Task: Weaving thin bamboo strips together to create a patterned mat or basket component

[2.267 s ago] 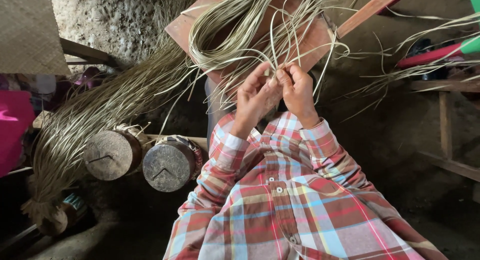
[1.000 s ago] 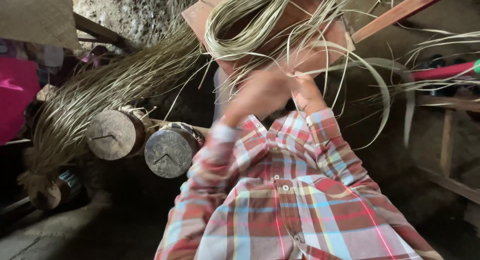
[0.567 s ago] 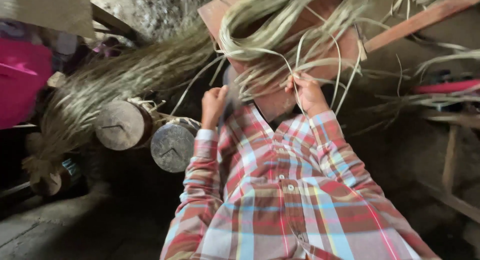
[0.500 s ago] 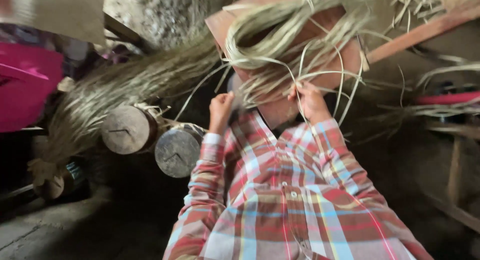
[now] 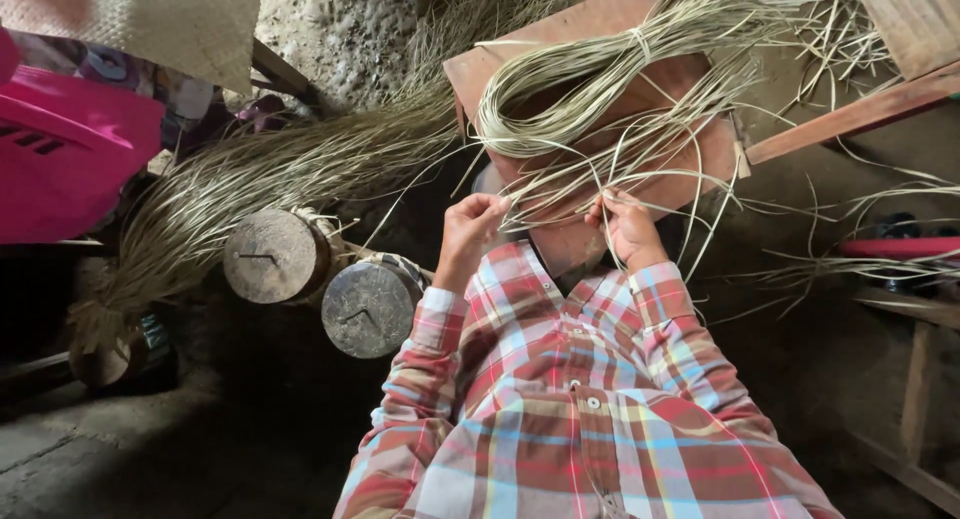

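Observation:
My left hand (image 5: 470, 229) and my right hand (image 5: 628, 224) are raised in front of my plaid shirt. Each is closed on thin pale straw strands (image 5: 640, 144). The strands run up from my fingers into a looped bundle of straw (image 5: 560, 99) that lies across a reddish wooden board (image 5: 690, 174). My hands are a short way apart, the left at the loose strand ends, the right pinching strands near the board's lower edge.
A large sheaf of dry straw (image 5: 260, 179) fans out at left over two round log ends (image 5: 272, 256) (image 5: 370, 307). A pink plastic object (image 5: 70, 149) and a woven mat (image 5: 160, 19) are at upper left. Wooden beams (image 5: 850, 114) and a bench (image 5: 910, 309) stand at right.
My hands were together on the strands; they have since moved apart, the left going left. The view has shifted, so the pink object shows more.

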